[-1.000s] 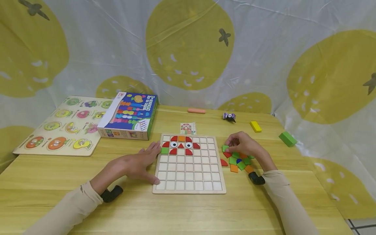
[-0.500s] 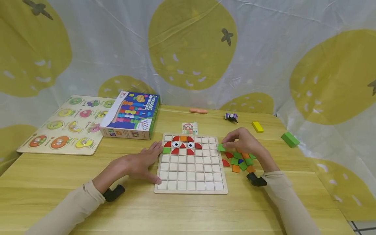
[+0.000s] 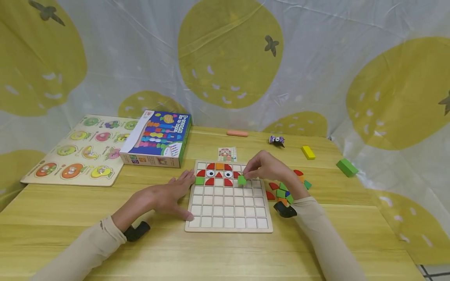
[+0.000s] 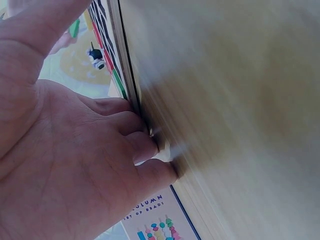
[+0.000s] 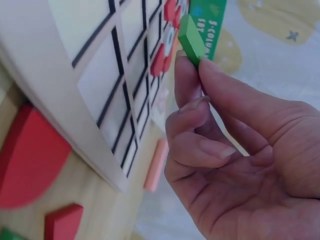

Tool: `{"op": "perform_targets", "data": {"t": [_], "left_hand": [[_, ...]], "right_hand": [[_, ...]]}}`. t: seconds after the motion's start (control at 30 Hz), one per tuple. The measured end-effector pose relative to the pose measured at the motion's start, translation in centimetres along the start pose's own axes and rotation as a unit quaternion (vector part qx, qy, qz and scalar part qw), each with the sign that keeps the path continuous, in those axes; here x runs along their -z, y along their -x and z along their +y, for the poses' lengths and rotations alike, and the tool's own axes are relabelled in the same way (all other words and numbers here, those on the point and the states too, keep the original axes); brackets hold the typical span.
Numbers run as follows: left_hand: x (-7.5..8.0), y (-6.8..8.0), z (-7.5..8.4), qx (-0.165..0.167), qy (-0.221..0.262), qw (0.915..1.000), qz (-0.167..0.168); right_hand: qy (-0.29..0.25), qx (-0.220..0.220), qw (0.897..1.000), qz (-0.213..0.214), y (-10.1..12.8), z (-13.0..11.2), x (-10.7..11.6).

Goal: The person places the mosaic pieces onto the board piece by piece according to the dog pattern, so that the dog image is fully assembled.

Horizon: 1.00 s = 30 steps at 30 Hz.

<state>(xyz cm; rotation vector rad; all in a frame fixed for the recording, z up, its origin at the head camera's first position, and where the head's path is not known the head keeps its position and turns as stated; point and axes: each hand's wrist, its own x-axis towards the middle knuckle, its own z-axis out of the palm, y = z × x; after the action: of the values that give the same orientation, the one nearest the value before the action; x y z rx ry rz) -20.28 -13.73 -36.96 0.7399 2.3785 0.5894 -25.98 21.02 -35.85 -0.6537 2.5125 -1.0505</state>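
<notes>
My right hand [image 3: 266,168] pinches a green square tile [image 5: 191,40] between thumb and forefinger, over the upper right part of a wooden grid board [image 3: 229,228]. On the board, red curved pieces, an orange square [image 3: 219,166], two eye tiles [image 3: 210,173] and a green square [image 3: 199,180] sit in the upper left cells. My left hand [image 3: 168,197] rests at the board's left edge with fingers extended, its thumb on the lower left corner. The left wrist view shows its fingertips [image 4: 162,172] against the edge.
A small pattern card [image 3: 227,153] lies behind the board. Loose coloured pieces [image 3: 281,193] lie to its right, partly behind the right forearm. A toy box [image 3: 154,138] and a fruit puzzle board [image 3: 75,150] are at left; yellow [image 3: 308,152] and green blocks [image 3: 347,167] at right.
My right hand has picked the green tile from the loose pieces and carried it left over the board. The left hand has stayed at the board's edge.
</notes>
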Motion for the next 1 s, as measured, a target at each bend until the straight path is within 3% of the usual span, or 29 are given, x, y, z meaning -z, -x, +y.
{"op": "perform_targets", "data": {"t": [0.4,0.53,0.63,0.77,1.0], "left_hand": [[0.0,-0.2,-0.4,-0.008,0.000,1.0000,-0.004],[-0.3,-0.8,-1.8,-0.029,0.000,0.9996,-0.003],[-0.3,-0.7,-1.8,-0.033,0.002,0.9995,-0.002],[0.1,0.0,-0.5,-0.014,0.004,0.9999,-0.005],[0.0,0.0,0.0,-0.001,-0.009,1.0000,-0.002]], "right_hand": [[0.015,-0.011,1.000,0.005,-1.0,0.2,-1.5],[0.030,-0.003,1.000,0.008,-1.1,0.1,-1.7],[0.033,-0.004,0.999,0.012,-1.2,0.0,-1.9],[0.035,-0.001,0.999,0.016,-1.2,-0.1,-2.1],[0.021,-0.017,0.999,0.023,-1.2,-0.2,-2.3]]}}
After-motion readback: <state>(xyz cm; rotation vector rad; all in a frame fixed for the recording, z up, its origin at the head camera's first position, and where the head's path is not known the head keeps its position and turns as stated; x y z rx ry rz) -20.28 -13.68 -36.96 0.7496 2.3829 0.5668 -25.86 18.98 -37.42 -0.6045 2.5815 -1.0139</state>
